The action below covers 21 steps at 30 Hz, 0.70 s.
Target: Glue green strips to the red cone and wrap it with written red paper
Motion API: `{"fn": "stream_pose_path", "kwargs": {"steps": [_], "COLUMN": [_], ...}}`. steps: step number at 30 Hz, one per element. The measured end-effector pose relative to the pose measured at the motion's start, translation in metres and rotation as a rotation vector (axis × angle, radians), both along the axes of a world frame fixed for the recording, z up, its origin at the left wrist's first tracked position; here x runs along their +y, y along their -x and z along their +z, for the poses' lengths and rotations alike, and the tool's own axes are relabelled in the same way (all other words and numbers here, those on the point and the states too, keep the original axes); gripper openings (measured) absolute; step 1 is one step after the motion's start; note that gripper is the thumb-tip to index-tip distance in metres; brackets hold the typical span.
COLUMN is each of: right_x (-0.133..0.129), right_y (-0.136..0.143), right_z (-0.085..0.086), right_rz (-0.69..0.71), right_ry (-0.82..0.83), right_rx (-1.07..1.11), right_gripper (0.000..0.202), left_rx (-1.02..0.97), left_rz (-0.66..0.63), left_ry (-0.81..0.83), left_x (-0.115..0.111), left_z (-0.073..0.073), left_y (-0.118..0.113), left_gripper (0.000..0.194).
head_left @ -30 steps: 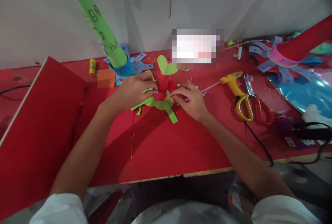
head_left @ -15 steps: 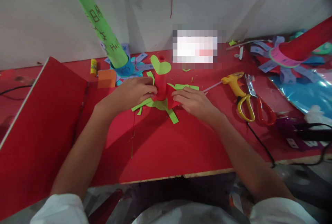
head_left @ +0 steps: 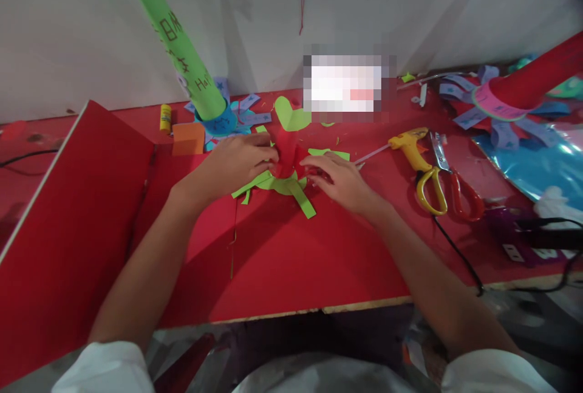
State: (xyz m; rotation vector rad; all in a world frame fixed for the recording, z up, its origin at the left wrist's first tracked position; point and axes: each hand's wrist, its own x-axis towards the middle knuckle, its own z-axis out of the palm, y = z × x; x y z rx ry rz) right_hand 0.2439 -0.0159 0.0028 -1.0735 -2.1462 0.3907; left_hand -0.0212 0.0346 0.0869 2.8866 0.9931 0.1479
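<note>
A small red paper tube [head_left: 286, 145] stands on a cut light-green paper base [head_left: 285, 185] with strips spreading out. On its top sits a light-green two-lobed, leaf-like paper piece [head_left: 292, 116]. From the left, my left hand [head_left: 241, 165] has its curled fingers against red paper at the tube's foot, apparently gripping it. My right hand [head_left: 339, 177] is at the tube's right side, its thumb and fingers apart and the fingertips close to a red paper flap [head_left: 300, 157]. Whether those tips touch the flap is hard to see.
To the right lie a yellow glue gun [head_left: 410, 141] and scissors [head_left: 449, 189] with yellow and red handles. A glue stick [head_left: 165, 118], an orange paper square [head_left: 188, 139] and a tall green paper tube [head_left: 182, 59] stand left. A red board [head_left: 77, 229] is raised at far left.
The tube and its green top have tilted to the right. The red flap under my right hand has swung in against the tube, and my right fingers have spread apart.
</note>
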Motion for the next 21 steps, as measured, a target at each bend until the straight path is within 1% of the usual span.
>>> {"fn": "stream_pose_path", "kwargs": {"steps": [3, 6, 10, 14, 21], "right_x": [-0.003, -0.004, -0.004, -0.004, -0.004], "right_y": [0.007, 0.012, 0.018, 0.023, 0.027], "right_z": [-0.002, -0.005, -0.008, -0.011, -0.016], "right_rz": [-0.023, -0.021, -0.027, -0.063, -0.116], "right_ry": [0.086, 0.124, 0.097, 0.071, 0.006], "right_rx": [0.121, 0.163, 0.152, 0.148, 0.138], "right_gripper": [0.037, 0.037, 0.031, 0.023, 0.017], "left_rx": [0.003, -0.006, -0.022, -0.034, -0.111], "left_rz": [0.068, 0.109, 0.109, 0.119, 0.143], "left_ry": [-0.065, -0.063, -0.048, -0.041, -0.028], "left_x": [-0.002, -0.007, -0.014, -0.020, -0.024], "left_z": [-0.004, -0.006, -0.008, -0.011, -0.019], "left_y": [-0.006, -0.014, -0.024, -0.032, -0.038], "left_gripper": [0.026, 0.025, 0.026, 0.027, 0.026]}}
